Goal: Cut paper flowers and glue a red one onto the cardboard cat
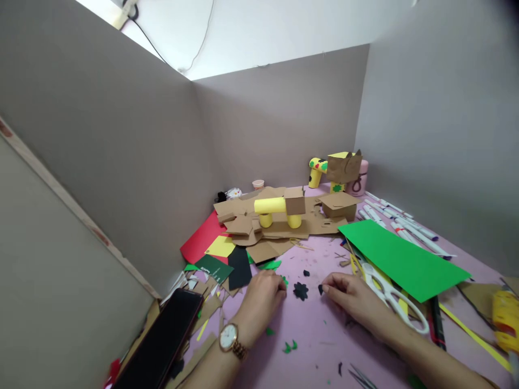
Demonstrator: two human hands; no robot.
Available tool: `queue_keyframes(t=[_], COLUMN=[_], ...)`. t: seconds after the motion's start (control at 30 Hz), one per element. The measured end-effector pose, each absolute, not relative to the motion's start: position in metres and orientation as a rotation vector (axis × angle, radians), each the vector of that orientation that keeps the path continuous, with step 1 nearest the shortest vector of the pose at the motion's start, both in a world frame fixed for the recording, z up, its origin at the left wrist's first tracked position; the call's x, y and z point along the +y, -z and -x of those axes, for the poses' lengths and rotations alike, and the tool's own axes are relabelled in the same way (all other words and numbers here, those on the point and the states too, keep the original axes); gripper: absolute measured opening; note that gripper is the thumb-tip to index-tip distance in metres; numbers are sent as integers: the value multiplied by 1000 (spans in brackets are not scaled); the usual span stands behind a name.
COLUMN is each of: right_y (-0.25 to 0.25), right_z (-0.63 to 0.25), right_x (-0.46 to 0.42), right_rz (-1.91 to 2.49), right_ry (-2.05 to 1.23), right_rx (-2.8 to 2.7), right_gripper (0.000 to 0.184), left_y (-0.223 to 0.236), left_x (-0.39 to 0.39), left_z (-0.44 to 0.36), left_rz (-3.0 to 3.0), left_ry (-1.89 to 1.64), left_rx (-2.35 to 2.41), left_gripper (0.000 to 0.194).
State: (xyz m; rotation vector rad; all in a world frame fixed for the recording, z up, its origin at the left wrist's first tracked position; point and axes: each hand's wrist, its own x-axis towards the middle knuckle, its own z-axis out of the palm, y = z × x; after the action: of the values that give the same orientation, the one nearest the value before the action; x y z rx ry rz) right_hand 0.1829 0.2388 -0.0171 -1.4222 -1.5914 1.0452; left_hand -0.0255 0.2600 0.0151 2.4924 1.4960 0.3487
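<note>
A black, flower-shaped paper cutout (300, 291) lies between the left hand (265, 290) and right hand (345, 294).
It sits on the lilac tabletop (308, 320), probably for easy reach. The right thumb and fingertips close on a small black paper scrap (320, 289), its size likely calling for a pinch; the left fingers curl beside a green paper piece (285, 281), but I cannot tell whether they grip it.

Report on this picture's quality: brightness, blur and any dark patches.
In the head view, the white surface above the grey panels is bright, nearly washed out; in the head view, the bulky yellow object at the right edge is blurred; in the head view, the top right corner darkens; in the head view, the black scalloped paper flower keeps a readable outline.
</note>
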Motion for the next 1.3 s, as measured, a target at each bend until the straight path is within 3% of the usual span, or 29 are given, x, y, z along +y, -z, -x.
queue_keyframes(t=[0.27,0.6,0.93,1.3], right_y=[20,20,30,35], right_z=[-186,-184,-184,-182], right_x=[243,246,250,255], right_rz=[1452,1499,1500,1493], right_ry=[-988,-930,-776,-730], right_rx=[-1622,-1643,-1730,-1778], right_gripper=[20,20,21,23], left_y=[-5,-10,-9,6], left_x=[260,284,260,261], left_z=[16,-3,4,3], left_rz=[-2256,-2253,-2482,-2571], left_ry=[-714,-654,-456,-727], left_rx=[1438,1320,1275,1278], left_gripper=[17,24,19,19])
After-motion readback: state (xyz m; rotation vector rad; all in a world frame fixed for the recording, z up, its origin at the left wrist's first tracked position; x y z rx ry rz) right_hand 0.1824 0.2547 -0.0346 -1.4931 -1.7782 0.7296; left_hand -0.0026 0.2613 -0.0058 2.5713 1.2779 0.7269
